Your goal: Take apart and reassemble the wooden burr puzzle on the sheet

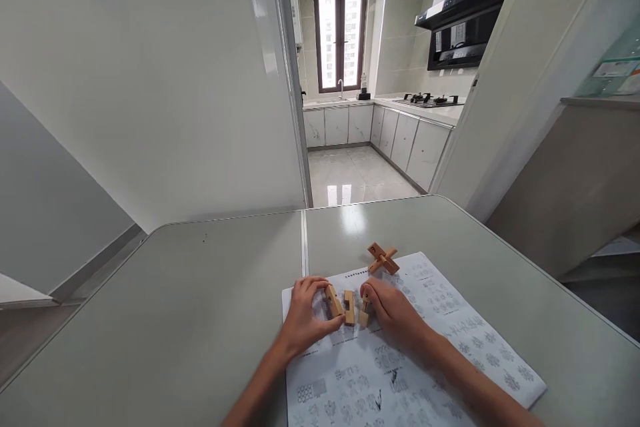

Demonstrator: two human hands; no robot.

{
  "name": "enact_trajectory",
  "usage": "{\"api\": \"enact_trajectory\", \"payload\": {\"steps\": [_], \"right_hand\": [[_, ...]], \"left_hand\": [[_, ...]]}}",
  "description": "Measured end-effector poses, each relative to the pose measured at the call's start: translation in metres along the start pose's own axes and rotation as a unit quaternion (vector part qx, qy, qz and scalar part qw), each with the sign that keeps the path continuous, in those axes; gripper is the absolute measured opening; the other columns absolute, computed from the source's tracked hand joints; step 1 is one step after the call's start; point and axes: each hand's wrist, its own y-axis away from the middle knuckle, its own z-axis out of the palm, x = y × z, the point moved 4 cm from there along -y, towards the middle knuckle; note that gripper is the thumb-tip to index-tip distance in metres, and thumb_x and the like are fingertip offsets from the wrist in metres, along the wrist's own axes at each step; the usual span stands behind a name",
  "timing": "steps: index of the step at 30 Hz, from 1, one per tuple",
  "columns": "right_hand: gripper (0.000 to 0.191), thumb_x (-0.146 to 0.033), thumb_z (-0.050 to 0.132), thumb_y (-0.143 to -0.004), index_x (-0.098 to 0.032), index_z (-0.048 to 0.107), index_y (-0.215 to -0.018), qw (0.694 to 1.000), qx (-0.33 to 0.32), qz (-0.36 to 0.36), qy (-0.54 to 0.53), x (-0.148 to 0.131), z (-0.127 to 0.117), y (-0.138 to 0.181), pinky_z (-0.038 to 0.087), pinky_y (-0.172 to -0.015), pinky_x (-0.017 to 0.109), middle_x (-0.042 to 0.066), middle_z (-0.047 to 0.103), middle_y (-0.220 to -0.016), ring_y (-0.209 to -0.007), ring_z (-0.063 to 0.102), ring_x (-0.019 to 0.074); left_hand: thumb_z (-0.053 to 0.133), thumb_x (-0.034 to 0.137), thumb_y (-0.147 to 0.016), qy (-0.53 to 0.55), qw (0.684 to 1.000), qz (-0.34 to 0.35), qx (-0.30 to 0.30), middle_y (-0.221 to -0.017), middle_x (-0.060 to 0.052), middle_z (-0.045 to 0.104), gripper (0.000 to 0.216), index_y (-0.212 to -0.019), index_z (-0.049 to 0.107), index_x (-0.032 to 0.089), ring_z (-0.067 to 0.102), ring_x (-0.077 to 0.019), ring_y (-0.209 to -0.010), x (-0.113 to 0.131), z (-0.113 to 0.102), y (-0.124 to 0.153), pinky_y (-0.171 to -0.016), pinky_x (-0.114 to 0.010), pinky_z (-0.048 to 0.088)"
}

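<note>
My left hand (304, 315) pinches a notched wooden block (333, 300) on a printed instruction sheet (430, 347). My right hand (393, 310) curls its fingers round another small wooden block (365, 313). A third loose block (349, 307) lies between the two hands, apart from both. Just beyond my right hand, a crossed assembly of wooden pieces (383, 259) rests on the sheet's far edge.
The sheet lies on a grey-green table (175, 320) with a seam down its middle. A white wall stands to the left. Beyond the table's far edge a doorway opens onto a kitchen with cabinets (400, 140), a stove and a window.
</note>
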Motion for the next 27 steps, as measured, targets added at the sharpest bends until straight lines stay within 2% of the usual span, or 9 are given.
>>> {"api": "enact_trajectory", "payload": {"steps": [10,14,17,22,27], "right_hand": [[0.038,-0.033,0.027,-0.111,-0.022,0.061,-0.097,0.999,0.009,-0.024,0.04,0.004,0.01,-0.003,0.05,-0.067,0.035,0.005,0.07,-0.087,-0.073,0.067,0.0223],[0.038,-0.029,0.026,-0.112,-0.021,0.062,-0.099,0.996,0.014,-0.039,0.08,0.007,0.018,-0.004,0.049,-0.069,0.034,0.005,0.069,-0.089,-0.077,0.068,0.0219],[0.038,-0.029,0.026,-0.112,-0.02,0.061,-0.098,0.992,0.025,-0.055,0.113,0.009,0.023,-0.004,0.047,-0.066,0.033,0.005,0.067,-0.087,-0.074,0.066,0.0211],[0.038,-0.028,0.025,-0.112,-0.02,0.06,-0.1,0.989,0.031,-0.062,0.131,0.003,0.024,-0.004,0.045,-0.065,0.032,0.005,0.069,-0.089,-0.073,0.067,0.0199],[0.037,-0.031,0.027,-0.113,-0.021,0.059,-0.1,0.988,0.031,-0.067,0.137,-0.004,0.022,-0.006,0.045,-0.064,0.032,0.005,0.071,-0.089,-0.073,0.068,0.02]], "left_hand": [[0.087,0.024,-0.062,-0.044,0.996,0.053,-0.057,-0.129,-0.009,0.062,0.059,-0.118,0.069,0.029,0.052,-0.0348,-0.124,0.001,0.003,0.003,-0.11,-0.052,0.044],[0.089,0.03,-0.064,-0.057,0.994,0.047,-0.079,-0.121,-0.008,0.061,0.066,-0.126,0.068,0.031,0.059,-0.0316,-0.111,-0.003,0.008,0.005,-0.102,-0.048,0.05],[0.09,0.036,-0.064,-0.059,0.993,0.039,-0.089,-0.123,-0.008,0.06,0.068,-0.128,0.067,0.03,0.061,-0.03,-0.105,-0.004,0.013,0.006,-0.095,-0.044,0.053],[0.089,0.034,-0.068,-0.052,0.991,0.049,-0.109,-0.131,-0.008,0.06,0.073,-0.135,0.06,0.03,0.063,-0.0251,-0.095,-0.002,0.021,0.006,-0.089,-0.04,0.055],[0.092,0.037,-0.066,-0.042,0.992,0.071,-0.1,-0.141,-0.008,0.058,0.08,-0.137,0.056,0.031,0.062,-0.031,-0.113,0.005,0.027,0.005,-0.098,-0.043,0.052]]}}
